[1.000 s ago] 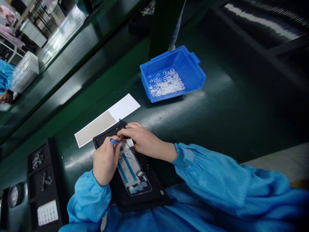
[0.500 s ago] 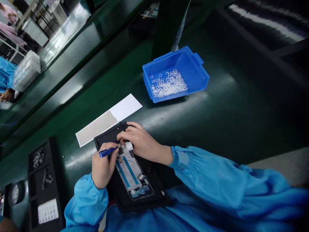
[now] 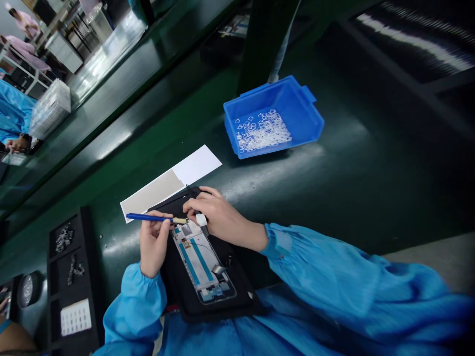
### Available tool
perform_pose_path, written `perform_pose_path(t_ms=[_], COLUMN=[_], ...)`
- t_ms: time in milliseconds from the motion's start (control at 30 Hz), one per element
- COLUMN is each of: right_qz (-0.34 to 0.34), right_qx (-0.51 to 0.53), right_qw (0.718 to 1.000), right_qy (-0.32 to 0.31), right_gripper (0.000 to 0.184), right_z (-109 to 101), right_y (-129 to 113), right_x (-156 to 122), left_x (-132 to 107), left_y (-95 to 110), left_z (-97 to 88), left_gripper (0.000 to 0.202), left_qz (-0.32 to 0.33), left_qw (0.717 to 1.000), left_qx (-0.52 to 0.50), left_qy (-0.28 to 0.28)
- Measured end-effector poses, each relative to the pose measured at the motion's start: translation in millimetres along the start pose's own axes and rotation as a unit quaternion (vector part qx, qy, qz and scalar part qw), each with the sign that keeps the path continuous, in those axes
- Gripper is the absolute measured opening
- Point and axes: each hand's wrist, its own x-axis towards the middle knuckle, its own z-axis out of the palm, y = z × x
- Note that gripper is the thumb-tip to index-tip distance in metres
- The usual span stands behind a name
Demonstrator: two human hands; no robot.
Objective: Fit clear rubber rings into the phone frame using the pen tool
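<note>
A phone frame (image 3: 202,262) with blue strips lies in a black fixture (image 3: 222,301) at the near edge of the green bench. My left hand (image 3: 154,244) grips a blue-handled tool (image 3: 148,217) whose pale tip touches the frame's top end. My right hand (image 3: 218,217) rests on the fixture's far end, fingers curled around black tweezers (image 3: 188,188), with a small white piece (image 3: 201,219) under the thumb. Both arms wear blue sleeves.
A white and grey sheet (image 3: 170,182) lies just beyond the fixture. A blue bin (image 3: 300,111) of small clear parts sits farther back. A black parts tray (image 3: 72,282) stands to the left. Another person in blue works at the far left (image 3: 15,123).
My left hand has swung the blue tool from upright to lying level, handle pointing left. It has shifted off the frame, uncovering its top end. My right hand stays put.
</note>
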Motion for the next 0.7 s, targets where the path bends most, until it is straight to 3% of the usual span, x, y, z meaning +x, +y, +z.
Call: perform_pose_path(t_ms=[167, 467, 567, 633, 700], right_qz=[0.012, 0.014, 0.017, 0.017, 0.017], right_qx=[-0.002, 0.003, 0.004, 0.005, 0.008], right_qw=[1.0, 1.0, 1.0, 1.0, 1.0], right_qy=[-0.008, -0.011, -0.011, -0.013, -0.013], right_gripper=[0.034, 0.034, 0.035, 0.036, 0.036], right_z=[-1, -1, -1, -1, -1], right_y=[-1, -1, -1, -1, -1], right_x=[1, 1, 1, 0, 0], left_x=[-3, -12, -11, -11, -13], left_y=[7, 4, 8, 12, 13], left_z=[-5.9, -3.3, -5.8, -9.8, -13.0], left_gripper=[0.02, 0.007, 0.003, 0.008, 0.015], left_qz=[0.038, 0.122, 0.154, 0.183, 0.208], left_qw=[0.998, 0.98, 0.977, 0.972, 0.957], left_qx=[0.006, 0.153, 0.144, 0.145, 0.199], left_qy=[0.053, -0.03, -0.014, -0.001, -0.035])
